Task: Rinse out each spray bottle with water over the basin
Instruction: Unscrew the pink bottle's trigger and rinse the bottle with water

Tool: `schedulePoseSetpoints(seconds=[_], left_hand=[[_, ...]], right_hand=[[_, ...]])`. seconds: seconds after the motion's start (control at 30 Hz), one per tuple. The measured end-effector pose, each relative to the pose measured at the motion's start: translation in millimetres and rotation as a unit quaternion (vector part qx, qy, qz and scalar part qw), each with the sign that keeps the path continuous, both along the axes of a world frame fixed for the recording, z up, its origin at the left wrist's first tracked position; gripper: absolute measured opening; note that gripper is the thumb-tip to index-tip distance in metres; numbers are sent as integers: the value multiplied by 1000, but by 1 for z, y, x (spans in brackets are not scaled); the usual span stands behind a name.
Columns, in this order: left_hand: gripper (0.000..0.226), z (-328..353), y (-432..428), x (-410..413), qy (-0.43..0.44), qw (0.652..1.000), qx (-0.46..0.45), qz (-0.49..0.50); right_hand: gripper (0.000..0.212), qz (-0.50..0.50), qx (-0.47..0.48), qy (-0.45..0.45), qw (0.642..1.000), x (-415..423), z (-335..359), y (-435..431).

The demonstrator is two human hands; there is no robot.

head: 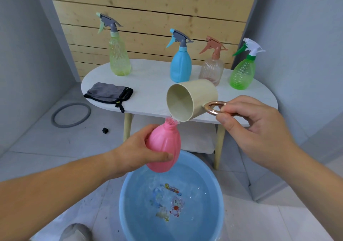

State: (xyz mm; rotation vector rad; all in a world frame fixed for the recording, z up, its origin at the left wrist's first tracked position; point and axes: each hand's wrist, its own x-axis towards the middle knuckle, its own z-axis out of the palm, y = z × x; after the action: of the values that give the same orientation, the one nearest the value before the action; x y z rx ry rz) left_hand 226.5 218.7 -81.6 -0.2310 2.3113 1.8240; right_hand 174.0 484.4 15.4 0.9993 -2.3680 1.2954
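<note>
Standing against the wooden wall, a white table (152,88) carries four capped spray bottles: yellow (119,58), blue (181,66), clear (211,69) and green (241,73). Below it a blue basin (126,203) holds water (194,175). Over the basin the left hand (137,153) grips a capless pink bottle (165,144), neck up. The right hand (256,129) pinches the ring (206,108) of a beige cup (202,94), tipped so that its lip meets the pink bottle's neck. A grey cloth (109,92) lies at the table's left end.
</note>
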Motion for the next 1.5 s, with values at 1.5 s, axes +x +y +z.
schedulePoseSetpoints(seconds=[1.5], left_hand=[[81,-6,1,1,4,1000,21,6]], right_hand=[[3,78,338,75,935,-28,-71,21]])
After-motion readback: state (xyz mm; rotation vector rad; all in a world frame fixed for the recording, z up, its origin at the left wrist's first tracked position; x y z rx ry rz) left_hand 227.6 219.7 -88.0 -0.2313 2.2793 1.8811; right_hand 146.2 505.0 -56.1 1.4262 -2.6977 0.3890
